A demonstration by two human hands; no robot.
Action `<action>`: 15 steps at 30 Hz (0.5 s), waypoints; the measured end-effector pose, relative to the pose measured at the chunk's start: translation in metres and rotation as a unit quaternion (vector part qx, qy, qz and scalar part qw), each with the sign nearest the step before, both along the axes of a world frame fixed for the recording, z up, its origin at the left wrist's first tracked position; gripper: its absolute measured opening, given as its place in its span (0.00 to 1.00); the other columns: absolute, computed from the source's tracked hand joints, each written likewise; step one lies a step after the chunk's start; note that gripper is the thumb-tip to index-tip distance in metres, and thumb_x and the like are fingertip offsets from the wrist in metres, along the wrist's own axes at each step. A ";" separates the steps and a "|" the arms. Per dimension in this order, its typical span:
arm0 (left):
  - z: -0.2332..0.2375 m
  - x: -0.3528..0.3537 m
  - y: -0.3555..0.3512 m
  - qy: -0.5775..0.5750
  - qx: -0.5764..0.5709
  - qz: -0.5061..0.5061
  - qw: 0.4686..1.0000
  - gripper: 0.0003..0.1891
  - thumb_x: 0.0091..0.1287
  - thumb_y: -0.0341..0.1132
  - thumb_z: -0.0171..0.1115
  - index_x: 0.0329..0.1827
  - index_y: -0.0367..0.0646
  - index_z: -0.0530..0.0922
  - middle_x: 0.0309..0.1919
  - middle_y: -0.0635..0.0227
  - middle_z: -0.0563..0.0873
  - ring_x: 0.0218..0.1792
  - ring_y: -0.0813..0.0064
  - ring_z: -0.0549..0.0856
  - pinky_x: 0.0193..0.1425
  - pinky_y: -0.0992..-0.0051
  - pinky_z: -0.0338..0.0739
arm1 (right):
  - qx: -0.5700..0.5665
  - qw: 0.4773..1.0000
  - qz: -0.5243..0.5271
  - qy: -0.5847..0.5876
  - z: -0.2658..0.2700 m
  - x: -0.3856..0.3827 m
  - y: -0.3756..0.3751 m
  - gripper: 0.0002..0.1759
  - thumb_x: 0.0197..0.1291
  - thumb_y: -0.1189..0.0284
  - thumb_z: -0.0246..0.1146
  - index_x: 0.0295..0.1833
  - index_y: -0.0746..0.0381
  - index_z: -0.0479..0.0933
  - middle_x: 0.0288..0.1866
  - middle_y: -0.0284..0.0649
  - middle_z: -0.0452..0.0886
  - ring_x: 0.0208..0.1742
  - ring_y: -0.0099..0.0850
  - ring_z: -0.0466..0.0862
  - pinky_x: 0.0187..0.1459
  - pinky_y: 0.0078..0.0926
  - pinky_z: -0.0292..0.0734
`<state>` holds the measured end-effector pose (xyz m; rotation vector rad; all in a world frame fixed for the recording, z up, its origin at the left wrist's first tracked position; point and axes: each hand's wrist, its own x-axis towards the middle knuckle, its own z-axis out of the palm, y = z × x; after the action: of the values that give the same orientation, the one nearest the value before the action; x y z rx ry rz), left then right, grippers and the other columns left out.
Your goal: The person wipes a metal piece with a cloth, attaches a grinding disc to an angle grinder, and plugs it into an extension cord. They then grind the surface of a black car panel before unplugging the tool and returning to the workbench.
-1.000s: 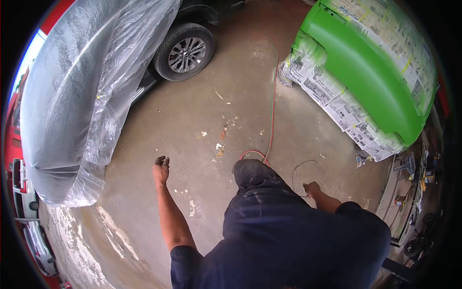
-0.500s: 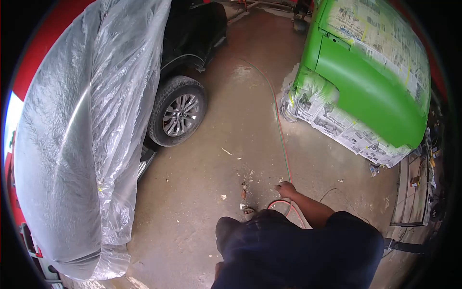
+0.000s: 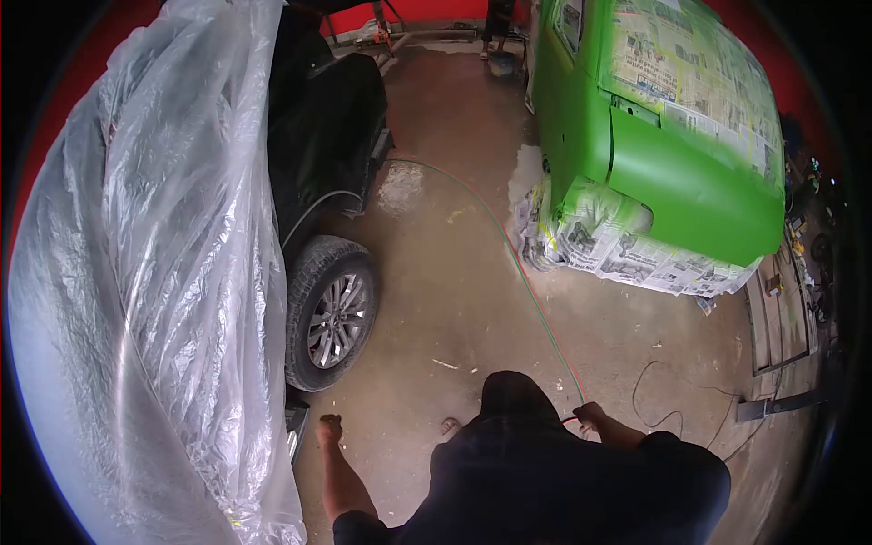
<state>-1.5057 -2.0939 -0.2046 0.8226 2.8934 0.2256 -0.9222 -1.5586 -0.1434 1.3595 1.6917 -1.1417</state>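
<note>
My right hand (image 3: 590, 416) is closed around a thin red and green hose (image 3: 536, 302), low at my right side. From the hand, the hose runs away along the floor and curves left toward the black vehicle. My left hand (image 3: 331, 431) is held out at my left with its fingers curled in, and nothing shows in it. It is nearest to the black vehicle's front wheel (image 3: 334, 313), apart from the tyre. Clear plastic sheeting (image 3: 195, 245) drapes over much of that vehicle.
On the right stands a green vehicle body (image 3: 695, 186) partly masked with newspaper (image 3: 627, 254). Thin dark cable (image 3: 677, 413) lies on the floor at right. Far back, a person's legs (image 3: 495, 41) are beside a bucket (image 3: 501, 62). Metal frames (image 3: 772, 318) line the right edge.
My right hand has moved nearer my body and to the right, along with the hose. My left forearm and hand have come into view at the left. The view has shifted forward.
</note>
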 end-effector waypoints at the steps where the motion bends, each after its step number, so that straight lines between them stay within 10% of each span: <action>1: 0.050 -0.056 0.036 -0.026 0.016 0.044 0.999 0.16 0.65 0.40 0.54 0.26 0.37 0.82 0.22 0.56 0.85 0.24 0.67 0.87 0.27 0.66 0.80 | 0.003 0.999 -0.054 -0.005 0.000 -0.014 -0.004 0.27 0.69 0.56 0.55 0.51 0.74 0.76 0.38 0.53 0.86 0.36 0.44 0.89 0.30 0.40 0.84; 4: 0.152 -0.164 0.143 -0.062 0.219 0.170 0.959 0.14 0.63 0.42 0.65 0.41 0.39 0.85 0.38 0.52 0.88 0.42 0.52 0.88 0.47 0.60 0.80 | 0.020 0.993 -0.115 0.004 -0.020 -0.075 0.018 0.28 0.68 0.50 0.55 0.42 0.69 0.80 0.31 0.48 0.87 0.30 0.39 0.89 0.27 0.38 0.83; 7: 0.193 -0.198 0.242 -0.066 0.276 0.095 0.954 0.14 0.62 0.39 0.66 0.42 0.36 0.85 0.37 0.50 0.88 0.41 0.54 0.88 0.46 0.62 0.80 | 0.029 0.986 -0.160 0.018 -0.049 -0.133 0.044 0.29 0.65 0.48 0.53 0.33 0.63 0.83 0.27 0.41 0.87 0.22 0.36 0.86 0.27 0.38 0.82; 10: 0.154 -0.196 0.314 -0.161 0.205 0.116 0.958 0.15 0.61 0.41 0.66 0.42 0.37 0.84 0.38 0.51 0.88 0.40 0.53 0.87 0.44 0.61 0.80 | 0.070 0.994 -0.084 0.022 -0.078 -0.195 0.109 0.24 0.62 0.52 0.56 0.30 0.62 0.83 0.26 0.41 0.87 0.23 0.38 0.86 0.31 0.38 0.84; 12: 0.052 -0.198 0.317 -0.114 0.001 -0.078 0.990 0.19 0.61 0.49 0.66 0.47 0.44 0.83 0.47 0.54 0.87 0.48 0.51 0.85 0.51 0.59 0.80 | 0.070 0.997 -0.029 0.012 -0.086 -0.232 0.157 0.19 0.62 0.57 0.56 0.34 0.63 0.82 0.28 0.42 0.87 0.25 0.39 0.87 0.34 0.39 0.84; 13: 0.077 -0.167 0.340 -0.304 -0.031 0.026 0.952 0.21 0.62 0.52 0.65 0.50 0.48 0.84 0.48 0.55 0.87 0.49 0.49 0.85 0.55 0.59 0.79 | 0.085 0.991 0.055 0.092 -0.095 -0.247 0.186 0.14 0.63 0.65 0.57 0.39 0.64 0.81 0.30 0.44 0.86 0.27 0.38 0.88 0.35 0.42 0.83; 14: -0.040 -0.188 0.295 -0.217 -0.045 -0.265 0.938 0.24 0.61 0.54 0.65 0.54 0.48 0.82 0.45 0.56 0.87 0.49 0.54 0.86 0.53 0.61 0.81 | 0.057 0.994 0.050 0.078 -0.048 -0.285 0.216 0.10 0.63 0.70 0.57 0.44 0.64 0.79 0.33 0.46 0.86 0.30 0.39 0.88 0.38 0.44 0.83; 15: -0.039 -0.185 0.300 -0.356 -0.095 -0.225 0.902 0.25 0.61 0.53 0.66 0.56 0.48 0.82 0.43 0.57 0.88 0.47 0.57 0.87 0.50 0.61 0.82 | 0.113 0.982 0.124 0.090 -0.039 -0.308 0.246 0.10 0.63 0.70 0.58 0.45 0.64 0.79 0.32 0.48 0.85 0.31 0.40 0.88 0.40 0.44 0.83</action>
<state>-1.6904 -1.7941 -0.2440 1.0641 1.9550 0.1464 -1.2305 -1.3125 -0.1829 1.1605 2.1093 -0.9759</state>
